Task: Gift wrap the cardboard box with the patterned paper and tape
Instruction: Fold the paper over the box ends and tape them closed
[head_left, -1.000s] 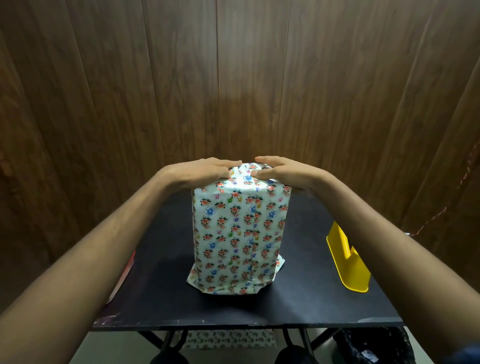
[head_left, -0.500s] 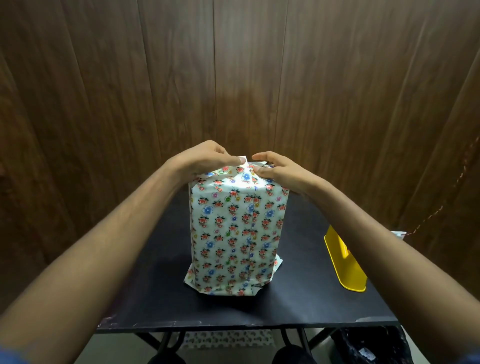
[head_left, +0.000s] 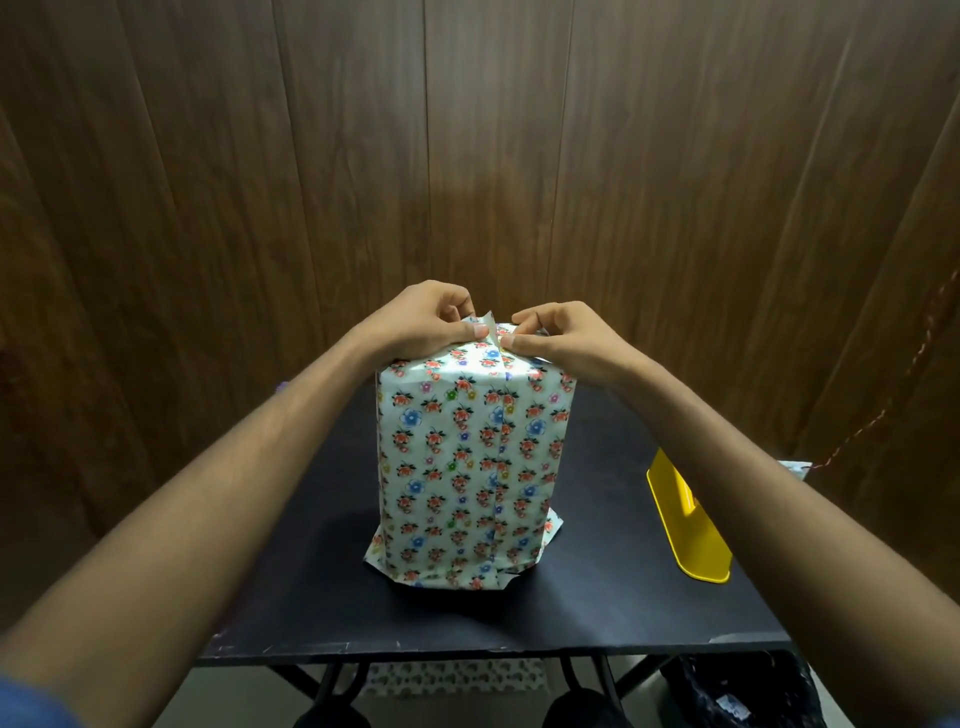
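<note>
The wrapped box (head_left: 470, 467) was stood upright on the black table (head_left: 291, 582), directly below both hands and between the 2 forearms. It was covered on every visible side by floral patterned paper (head_left: 441, 447), with a vertical seam seen down the near face and loose paper splayed out against the table at the base. At the top of the box, a small raised flap (head_left: 484, 326) of the paper was pinched from both sides. The left hand (head_left: 423, 322) was curled, its thumb and fingers closed on the flap's left side. The right hand (head_left: 563, 338) was likewise curled, its thumb and forefinger closed on the flap's right side, so that the 2 thumbs were nearly touching. A yellow tape dispenser (head_left: 688, 525) was laid on the table below and to the right of the right hand, partly hidden by the right forearm. Dark wood panelling (head_left: 478, 156) was seen beyond the hands.
</note>
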